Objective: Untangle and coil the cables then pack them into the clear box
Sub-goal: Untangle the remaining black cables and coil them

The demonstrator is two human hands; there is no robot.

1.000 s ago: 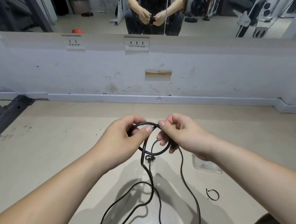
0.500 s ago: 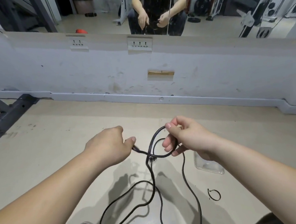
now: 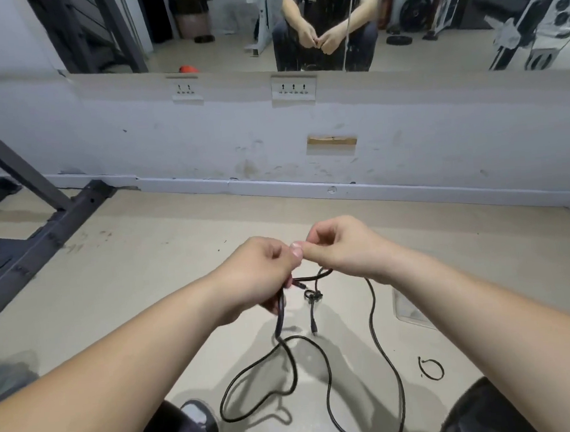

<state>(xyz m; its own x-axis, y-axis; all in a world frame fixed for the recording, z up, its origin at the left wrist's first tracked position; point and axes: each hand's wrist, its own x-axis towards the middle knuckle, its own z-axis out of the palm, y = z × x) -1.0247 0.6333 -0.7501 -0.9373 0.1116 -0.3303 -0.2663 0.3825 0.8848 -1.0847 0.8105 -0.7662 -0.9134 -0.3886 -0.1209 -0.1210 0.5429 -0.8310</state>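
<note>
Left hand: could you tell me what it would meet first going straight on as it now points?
Probably the right hand; the thumb of the left hand seems to touch its fingertips.

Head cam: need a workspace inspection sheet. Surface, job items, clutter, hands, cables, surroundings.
Surface: beige floor, glossy, shadowed under the hands.
Job's things: black cable held up, loops reaching the floor; clear box on the floor, partly hidden by the right forearm.
Clutter: small black loop on the floor.
Hands: left hand grips the cable; right hand pinches it.
Cables: small knot below the hands; plug end dangling.
Surroundings: mirror, wall sockets, dark metal frame.
</note>
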